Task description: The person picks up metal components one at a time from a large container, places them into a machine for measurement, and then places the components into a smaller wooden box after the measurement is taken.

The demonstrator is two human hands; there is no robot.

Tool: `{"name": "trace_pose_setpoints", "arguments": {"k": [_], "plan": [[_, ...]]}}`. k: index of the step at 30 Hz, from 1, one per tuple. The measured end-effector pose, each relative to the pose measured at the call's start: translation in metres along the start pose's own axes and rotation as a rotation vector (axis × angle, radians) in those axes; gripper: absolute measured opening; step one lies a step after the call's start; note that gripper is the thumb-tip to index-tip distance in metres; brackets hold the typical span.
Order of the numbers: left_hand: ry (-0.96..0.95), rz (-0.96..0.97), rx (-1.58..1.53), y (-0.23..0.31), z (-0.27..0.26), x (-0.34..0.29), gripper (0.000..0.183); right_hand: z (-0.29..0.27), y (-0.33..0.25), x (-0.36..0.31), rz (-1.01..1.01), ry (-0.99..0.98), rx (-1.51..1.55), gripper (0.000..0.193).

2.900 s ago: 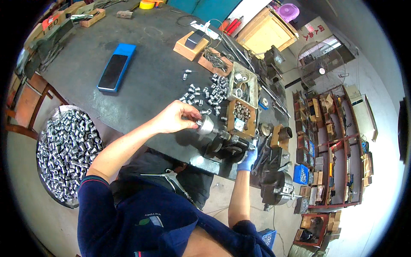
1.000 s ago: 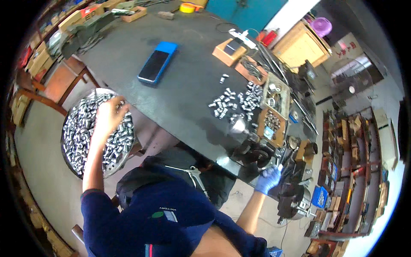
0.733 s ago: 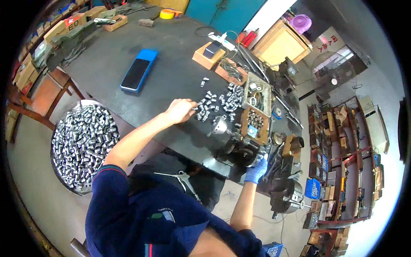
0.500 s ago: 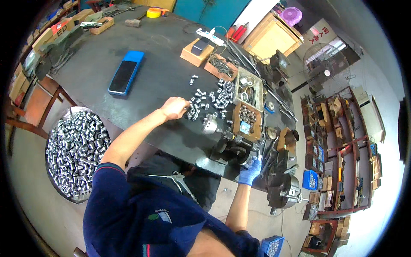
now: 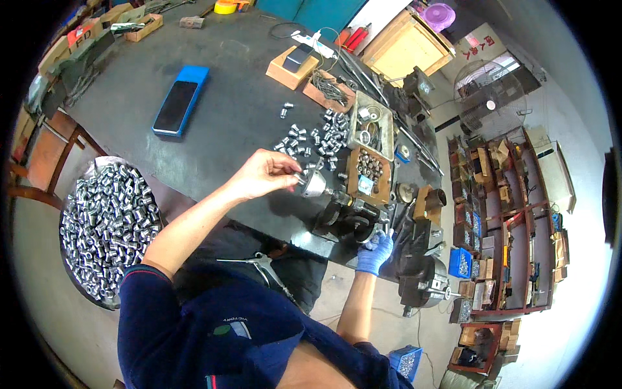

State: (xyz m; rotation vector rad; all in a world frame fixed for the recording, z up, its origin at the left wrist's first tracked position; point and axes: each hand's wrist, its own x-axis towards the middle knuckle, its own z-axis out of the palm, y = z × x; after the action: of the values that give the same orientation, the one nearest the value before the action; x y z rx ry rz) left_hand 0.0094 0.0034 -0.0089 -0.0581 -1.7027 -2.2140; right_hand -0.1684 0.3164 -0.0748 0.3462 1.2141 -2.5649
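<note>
My left hand (image 5: 262, 174) reaches over the dark metal workbench (image 5: 227, 110) and pinches a small metal sleeve at the mouth of a silver chuck (image 5: 315, 185) on a small black machine (image 5: 346, 217). My right hand (image 5: 376, 253), in a blue glove, grips a part of that machine at the bench's near edge. A scatter of small metal sleeves (image 5: 311, 137) lies just beyond the chuck.
A round tray full of metal sleeves (image 5: 107, 227) stands on the floor to my left. A blue-cased phone (image 5: 178, 100) lies on the bench. Wooden trays of parts (image 5: 369, 168), a small box (image 5: 291, 65) and shelving (image 5: 518, 214) crowd the right side.
My left hand went down to the floor tray, came back across the bench past the loose sleeves, and now holds a sleeve at the chuck. My right hand stayed on the machine.
</note>
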Motion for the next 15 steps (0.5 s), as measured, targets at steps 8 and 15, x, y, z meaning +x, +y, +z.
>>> {"name": "trace_pose_setpoints", "arguments": {"k": [8,15], "plan": [[-0.03,-0.053,0.031,0.001,-0.001,0.008,0.018,-0.003,-0.005,-0.013,-0.079,-0.039,0.011,0.032],[-0.061,-0.037,0.089,0.005,0.002,0.008,0.014,0.01,-0.033,-0.043,-0.153,-0.226,-0.101,0.034]]}}
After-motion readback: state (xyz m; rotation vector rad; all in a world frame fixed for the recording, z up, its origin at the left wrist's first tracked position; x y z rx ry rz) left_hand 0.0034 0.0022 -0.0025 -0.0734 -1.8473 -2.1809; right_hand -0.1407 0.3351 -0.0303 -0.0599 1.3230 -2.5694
